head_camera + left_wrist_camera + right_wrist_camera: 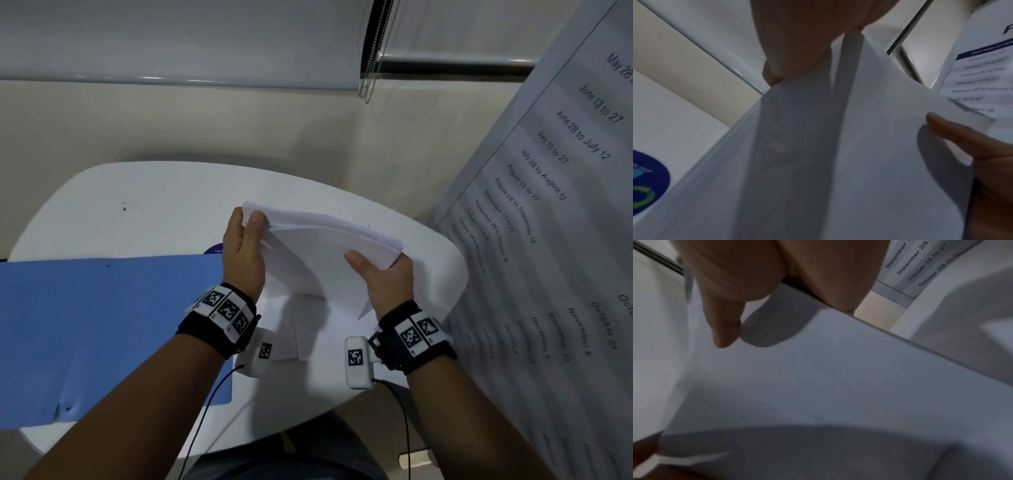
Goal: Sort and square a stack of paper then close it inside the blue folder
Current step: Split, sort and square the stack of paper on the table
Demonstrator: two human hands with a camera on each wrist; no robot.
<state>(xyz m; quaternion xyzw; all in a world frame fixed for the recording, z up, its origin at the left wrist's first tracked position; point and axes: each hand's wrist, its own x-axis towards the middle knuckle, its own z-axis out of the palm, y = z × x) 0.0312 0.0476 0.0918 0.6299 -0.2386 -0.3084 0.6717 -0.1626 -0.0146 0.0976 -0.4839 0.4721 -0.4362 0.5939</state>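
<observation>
- The stack of paper (329,246) is held upright on edge above the right half of the white table (144,192), tilted, with its upper edge leaning toward the far side.
- The far-left corner is pinched by the left hand (244,253), thumb on the near face and fingers curled behind.
- The right end is clamped by the right hand (383,277), thumb pressed on the near face, remaining fingers hidden behind the sheets.
- The sheets appear fanned along the top edge and are not yet squared; some loose sheets (301,329) are seen lying on the table below the wrists.
- Inner sheets could slide out if either pinch is loosened during tapping.
- Corners could be creased if the stack is dropped on edge while bowed.
- The blue folder (113,335) lies open at the near left, overhanging the table edge; it could be knocked off by a forearm.
</observation>
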